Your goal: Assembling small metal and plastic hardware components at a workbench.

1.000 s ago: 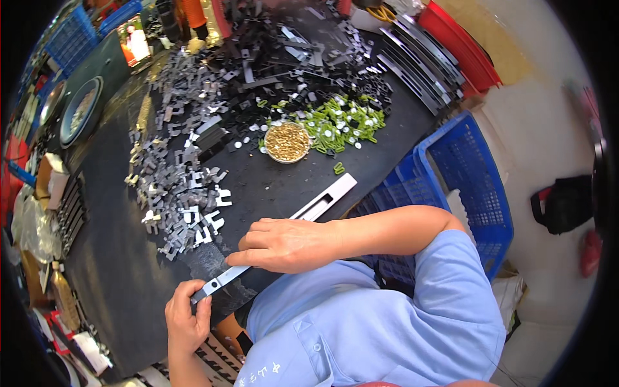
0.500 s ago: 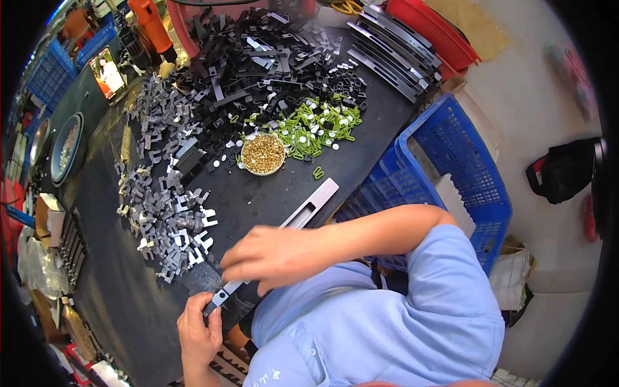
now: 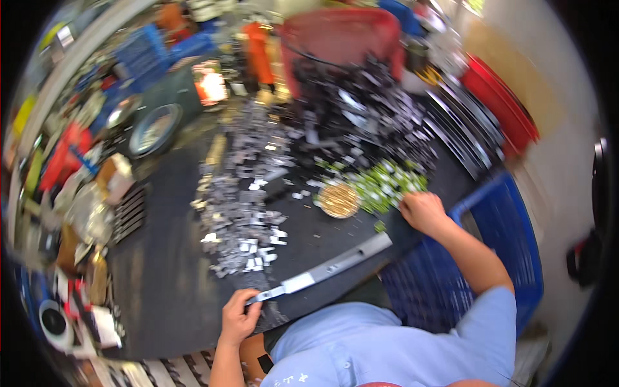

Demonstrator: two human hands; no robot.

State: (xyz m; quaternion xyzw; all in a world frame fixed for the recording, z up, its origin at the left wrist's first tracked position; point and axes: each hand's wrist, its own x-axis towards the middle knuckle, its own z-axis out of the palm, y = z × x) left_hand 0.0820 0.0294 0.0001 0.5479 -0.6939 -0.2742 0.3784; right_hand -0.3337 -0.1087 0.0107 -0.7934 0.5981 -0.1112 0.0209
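Note:
My left hand (image 3: 240,316) pinches the near-left end of a long grey metal bar (image 3: 335,266). The bar lies slantwise along the front of the black table and has a slot and small holes. My right hand (image 3: 422,211) is off the bar, at the right edge of a heap of green loop-shaped clips (image 3: 387,184) mixed with white bits. Its fingers are curled in; blur hides whatever may be between them. Left of the heap stands a round dish of small gold-coloured parts (image 3: 338,200). One green clip piece (image 3: 380,226) lies apart, near the bar.
Small grey metal brackets (image 3: 242,193) spread down the table's middle. Dark parts (image 3: 361,109) pile before a red basket (image 3: 342,39). Long dark strips (image 3: 461,132) lie at the right, near a blue crate (image 3: 464,258). A lit screen (image 3: 210,84) stands at the back left.
My right hand has left the bar and moved right and away to the green clips. My left hand still grips the bar's end. The whole view has swung, shifting the scene right and down.

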